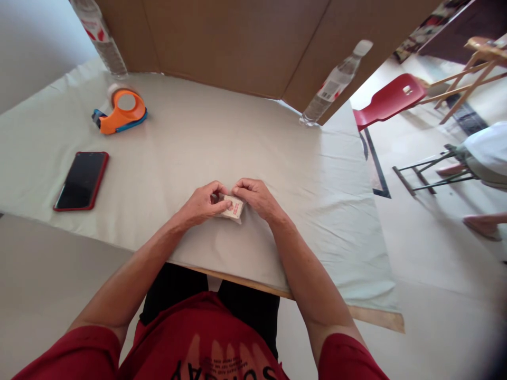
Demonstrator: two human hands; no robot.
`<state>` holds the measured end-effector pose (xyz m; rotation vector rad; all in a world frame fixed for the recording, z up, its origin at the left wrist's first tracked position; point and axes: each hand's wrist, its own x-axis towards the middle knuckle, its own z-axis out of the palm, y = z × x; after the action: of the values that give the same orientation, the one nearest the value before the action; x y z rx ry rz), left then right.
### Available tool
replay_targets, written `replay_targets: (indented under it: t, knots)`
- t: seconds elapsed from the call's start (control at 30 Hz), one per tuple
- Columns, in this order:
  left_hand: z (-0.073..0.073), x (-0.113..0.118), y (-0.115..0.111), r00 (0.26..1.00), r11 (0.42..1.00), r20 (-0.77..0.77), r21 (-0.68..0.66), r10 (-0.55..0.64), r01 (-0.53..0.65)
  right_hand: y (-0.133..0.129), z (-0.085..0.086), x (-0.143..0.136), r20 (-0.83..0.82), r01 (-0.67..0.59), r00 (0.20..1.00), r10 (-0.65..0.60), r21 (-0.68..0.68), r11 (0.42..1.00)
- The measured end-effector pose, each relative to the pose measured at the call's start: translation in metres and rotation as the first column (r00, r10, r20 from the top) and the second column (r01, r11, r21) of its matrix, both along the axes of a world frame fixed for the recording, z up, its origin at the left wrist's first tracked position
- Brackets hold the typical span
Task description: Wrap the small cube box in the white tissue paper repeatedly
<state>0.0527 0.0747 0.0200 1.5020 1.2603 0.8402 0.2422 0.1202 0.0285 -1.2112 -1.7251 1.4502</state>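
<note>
A small pale box with red print lies near the front of the cloth-covered table, and what looks like a clear wrapper shows at its lower edge. My left hand grips the box from the left, its thumb on the printed top and its fingers curled behind. At the box's far right corner, my right hand has its thumb and forefinger pinched together. Whatever lies between those fingertips is too small to make out.
Left of my hands lie a phone in a red case and an orange tape dispenser. Two water bottles stand by the cardboard screen. A red chair and a seated person are off to the right.
</note>
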Motion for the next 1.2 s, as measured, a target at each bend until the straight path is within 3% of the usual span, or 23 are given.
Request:
replay_targets:
  t: [0.27,0.43,0.53,0.63,0.8,1.2]
  knots:
    - [-0.005,0.003,0.002,0.994,0.999,0.099,0.008,0.049,-0.050,-0.001,0.005,0.005,-0.008,-0.097,0.995,0.096,-0.035,0.995]
    - [-0.005,0.002,0.001,0.995,0.998,0.083,0.017,0.058,-0.059,-0.001,0.018,0.016,0.015,-0.267,0.963,0.268,-0.031,0.963]
    - [-0.005,0.001,0.002,0.997,0.998,0.058,0.026,0.048,-0.049,-0.002,0.025,0.018,0.137,-0.353,0.928,0.347,0.017,0.936]
    - [-0.006,0.001,0.002,0.997,0.997,0.048,0.040,0.057,-0.059,-0.005,0.024,0.015,0.262,-0.365,0.909,0.325,0.117,0.924]
    - [-0.009,0.001,0.003,0.994,0.994,0.060,0.048,0.092,-0.095,-0.007,0.018,0.008,0.312,-0.329,0.918,0.246,0.251,0.910]
    - [-0.007,0.001,0.003,0.991,0.988,0.004,0.076,0.133,-0.133,-0.016,0.018,-0.002,0.471,-0.334,0.866,0.166,0.301,0.893]
